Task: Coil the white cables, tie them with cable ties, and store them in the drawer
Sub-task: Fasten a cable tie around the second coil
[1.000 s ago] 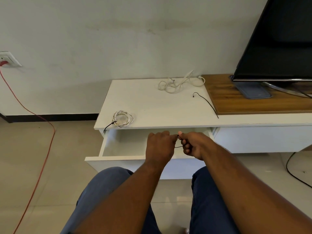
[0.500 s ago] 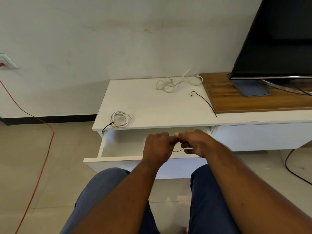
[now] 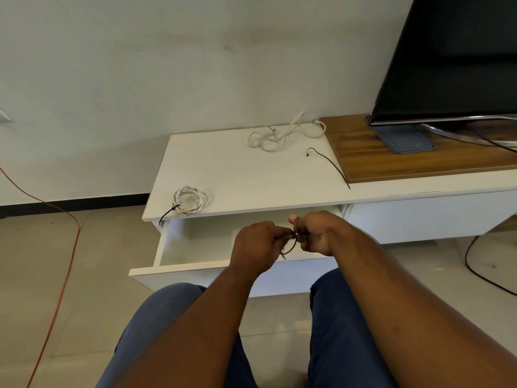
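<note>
**Cable tie looped between both hands over the open drawer**

Clock positions are read with the two hands as the dial's centre.

At 9 o'clock a thin orange-red cord (image 3: 65, 242) is trailed across the floor; it is judged no part of the job. At 10 o'clock, on the near left corner of the flat white cabinet top (image 3: 237, 175), a round coiled white cable (image 3: 191, 199) is laid, bound with a black tie whose tail overhangs the edge. It is probably parked there, just above the drawer, for dropping in. Below it the shallow white drawer (image 3: 184, 266) is pulled out, so finished coils can be stored without a reach.

At the centre the left hand (image 3: 256, 245) and the right hand (image 3: 316, 233) are held close together over the drawer. A thin black plastic cable tie (image 3: 294, 243) is bent into a small loop between them and pinched by the curled fingers of each hand, probably so the tail can be fed through the head. Whether a cable is gathered inside the loop cannot be told.

At 12 o'clock a loose tangled white cable (image 3: 279, 134) is left by the wall, not yet coiled. At 1 o'clock a spare straight black cable tie (image 3: 330, 168) is laid ready beside the brown wooden panel (image 3: 405, 161), on which a large black flat television (image 3: 453, 57) is stood.

Counted: two white cables in view, three black ties, one open drawer.
</note>
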